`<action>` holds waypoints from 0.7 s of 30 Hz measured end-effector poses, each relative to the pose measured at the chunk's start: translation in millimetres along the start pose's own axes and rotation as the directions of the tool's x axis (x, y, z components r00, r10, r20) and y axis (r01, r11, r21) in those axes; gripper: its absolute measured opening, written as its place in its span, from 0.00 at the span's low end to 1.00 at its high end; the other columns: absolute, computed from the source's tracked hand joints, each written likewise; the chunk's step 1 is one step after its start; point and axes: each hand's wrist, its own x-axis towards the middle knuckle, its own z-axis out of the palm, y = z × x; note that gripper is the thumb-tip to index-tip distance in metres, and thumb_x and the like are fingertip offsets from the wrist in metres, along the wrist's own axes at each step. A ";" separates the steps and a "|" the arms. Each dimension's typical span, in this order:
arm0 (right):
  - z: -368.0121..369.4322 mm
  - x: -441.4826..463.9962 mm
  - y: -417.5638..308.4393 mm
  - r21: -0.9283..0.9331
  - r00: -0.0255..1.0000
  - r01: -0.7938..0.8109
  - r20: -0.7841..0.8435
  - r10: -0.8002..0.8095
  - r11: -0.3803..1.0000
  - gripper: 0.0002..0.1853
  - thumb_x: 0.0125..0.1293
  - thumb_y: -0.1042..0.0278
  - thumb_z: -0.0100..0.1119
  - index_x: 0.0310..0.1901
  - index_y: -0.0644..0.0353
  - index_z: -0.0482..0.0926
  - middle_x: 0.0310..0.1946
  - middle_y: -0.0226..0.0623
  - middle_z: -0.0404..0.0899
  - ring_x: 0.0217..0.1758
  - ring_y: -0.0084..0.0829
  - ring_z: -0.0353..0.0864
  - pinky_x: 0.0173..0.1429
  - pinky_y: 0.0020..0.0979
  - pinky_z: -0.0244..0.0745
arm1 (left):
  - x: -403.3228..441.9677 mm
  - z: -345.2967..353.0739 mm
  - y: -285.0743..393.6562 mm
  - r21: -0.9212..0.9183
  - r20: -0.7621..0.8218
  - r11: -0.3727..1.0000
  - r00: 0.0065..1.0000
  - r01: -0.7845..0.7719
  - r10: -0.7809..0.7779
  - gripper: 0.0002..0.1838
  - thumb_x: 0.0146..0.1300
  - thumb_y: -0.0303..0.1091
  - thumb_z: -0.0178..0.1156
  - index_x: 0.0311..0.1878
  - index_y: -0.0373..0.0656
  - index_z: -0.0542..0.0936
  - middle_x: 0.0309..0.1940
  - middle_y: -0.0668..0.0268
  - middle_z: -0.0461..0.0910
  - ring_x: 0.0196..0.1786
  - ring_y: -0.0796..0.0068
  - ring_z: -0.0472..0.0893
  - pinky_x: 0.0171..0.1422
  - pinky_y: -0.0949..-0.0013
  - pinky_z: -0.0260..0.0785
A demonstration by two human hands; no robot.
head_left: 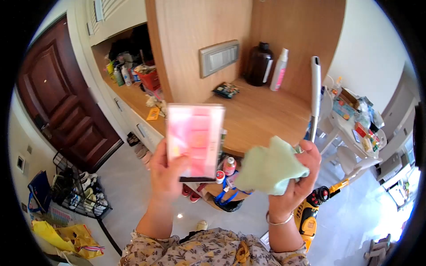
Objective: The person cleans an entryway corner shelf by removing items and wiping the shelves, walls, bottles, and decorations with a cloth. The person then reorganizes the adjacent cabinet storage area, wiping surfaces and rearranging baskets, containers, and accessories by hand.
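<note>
A flat pink and white box [195, 137] is upright in my left hand [166, 170], with the thumb across its front and the fingers behind its left side. To the right, my right hand [299, 177] grips a pale green cloth [268, 166], which hangs loosely toward the box without touching it. Both hands are in front of the rounded wooden shelf [266, 117]. A dark brown bottle [259, 64], a white and pink spray bottle [279, 70] and a small dark packet [226, 90] rest on that shelf.
Under the shelf's edge are a pink bottle [229, 166] and a blue strap [226, 190]. A grey-white pole [315, 88] rises at the right, above a yellow and black device [306, 219]. A cluttered white table [355, 128] stands farther right; a shoe rack [80, 193] is at left.
</note>
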 end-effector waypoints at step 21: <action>-38.0 41.4 -3.7 0.680 0.803 -0.546 0.258 0.537 0.490 0.21 0.73 0.59 0.45 0.60 0.63 0.75 0.56 0.47 0.76 0.59 0.38 0.76 0.61 0.36 0.74 | -44.2 81.6 -11.2 -0.108 0.541 0.942 0.814 0.316 -0.211 0.24 0.64 0.26 0.60 0.63 0.29 0.70 0.52 0.60 0.79 0.51 0.76 0.78 0.56 0.71 0.70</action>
